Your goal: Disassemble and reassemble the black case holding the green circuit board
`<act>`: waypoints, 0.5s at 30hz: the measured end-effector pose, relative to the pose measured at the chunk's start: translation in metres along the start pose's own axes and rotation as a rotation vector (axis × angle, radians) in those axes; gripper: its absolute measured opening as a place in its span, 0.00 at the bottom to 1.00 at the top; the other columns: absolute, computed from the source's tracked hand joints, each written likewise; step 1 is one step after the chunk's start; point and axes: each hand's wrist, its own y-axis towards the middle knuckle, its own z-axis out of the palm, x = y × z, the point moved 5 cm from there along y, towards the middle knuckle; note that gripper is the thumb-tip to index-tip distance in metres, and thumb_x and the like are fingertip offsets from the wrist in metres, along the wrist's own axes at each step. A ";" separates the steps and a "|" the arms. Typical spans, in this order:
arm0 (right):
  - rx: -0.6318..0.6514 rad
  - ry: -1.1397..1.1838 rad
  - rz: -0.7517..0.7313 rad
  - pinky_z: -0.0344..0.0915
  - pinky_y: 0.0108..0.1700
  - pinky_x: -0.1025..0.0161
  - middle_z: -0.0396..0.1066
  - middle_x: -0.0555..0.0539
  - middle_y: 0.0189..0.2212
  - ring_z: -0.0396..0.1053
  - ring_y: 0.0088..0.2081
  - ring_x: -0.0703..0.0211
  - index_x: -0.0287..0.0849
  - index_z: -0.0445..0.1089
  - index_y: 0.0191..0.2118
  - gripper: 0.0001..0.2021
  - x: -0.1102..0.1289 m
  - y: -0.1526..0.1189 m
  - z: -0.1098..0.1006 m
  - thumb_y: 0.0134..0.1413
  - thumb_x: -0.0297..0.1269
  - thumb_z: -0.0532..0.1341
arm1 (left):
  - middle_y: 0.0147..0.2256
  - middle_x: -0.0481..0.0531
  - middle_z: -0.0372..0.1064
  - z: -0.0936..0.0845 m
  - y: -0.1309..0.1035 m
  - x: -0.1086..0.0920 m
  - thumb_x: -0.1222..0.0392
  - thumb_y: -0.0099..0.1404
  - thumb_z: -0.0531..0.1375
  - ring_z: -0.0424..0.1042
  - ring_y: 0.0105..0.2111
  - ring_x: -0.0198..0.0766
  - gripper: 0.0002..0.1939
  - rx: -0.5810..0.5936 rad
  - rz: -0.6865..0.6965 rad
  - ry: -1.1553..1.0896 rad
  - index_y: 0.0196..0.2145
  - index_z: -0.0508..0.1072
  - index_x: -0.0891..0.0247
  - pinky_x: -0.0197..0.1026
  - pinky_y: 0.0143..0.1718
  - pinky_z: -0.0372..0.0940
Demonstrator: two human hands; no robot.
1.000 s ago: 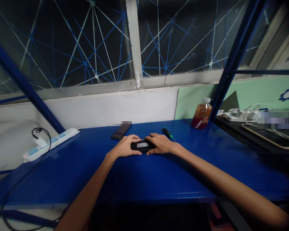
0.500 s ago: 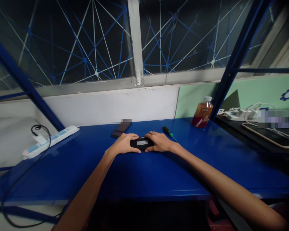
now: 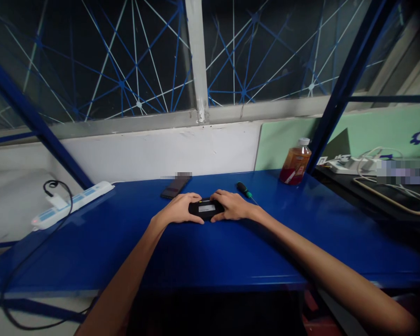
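A small black device (image 3: 206, 208) with a pale label on its upper face is held at the middle of the blue table (image 3: 210, 256). My left hand (image 3: 182, 208) grips its left end, thumb at the near edge and fingers over the far edge. On the right end, my right hand (image 3: 231, 205) is closed in the same way. The device's exact kind cannot be made out, and its ends are hidden by my hands. Just beyond my left hand lies a dark phone (image 3: 175, 186). A screwdriver with a black and green handle (image 3: 244, 189) lies beyond my right hand.
A white power strip (image 3: 73, 205) with a black cable (image 3: 28, 259) is at the left. The bottle of reddish drink (image 3: 295, 163) stands at the back right. Blue frame posts (image 3: 336, 93) rise at both sides. Cables and a white adapter (image 3: 360, 164) lie farther right.
The view has shifted very slightly. Both hands keep their hold on the black device, and a small yellowish spot now shows at its far edge.
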 end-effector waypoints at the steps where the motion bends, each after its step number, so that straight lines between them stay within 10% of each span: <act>1: 0.006 0.003 -0.001 0.64 0.39 0.56 0.65 0.40 0.46 0.66 0.45 0.46 0.41 0.63 0.51 0.32 0.000 0.000 0.000 0.45 0.59 0.63 | 0.53 0.54 0.65 0.000 0.000 0.001 0.38 0.47 0.65 0.66 0.50 0.51 0.37 0.001 0.001 -0.008 0.51 0.71 0.58 0.45 0.51 0.59; 15: -0.014 0.016 -0.009 0.64 0.40 0.56 0.64 0.40 0.47 0.65 0.45 0.47 0.41 0.63 0.51 0.32 -0.002 0.000 0.000 0.46 0.59 0.62 | 0.53 0.54 0.66 -0.006 -0.003 0.005 0.42 0.45 0.67 0.65 0.52 0.50 0.37 -0.011 0.028 -0.095 0.52 0.70 0.57 0.48 0.54 0.57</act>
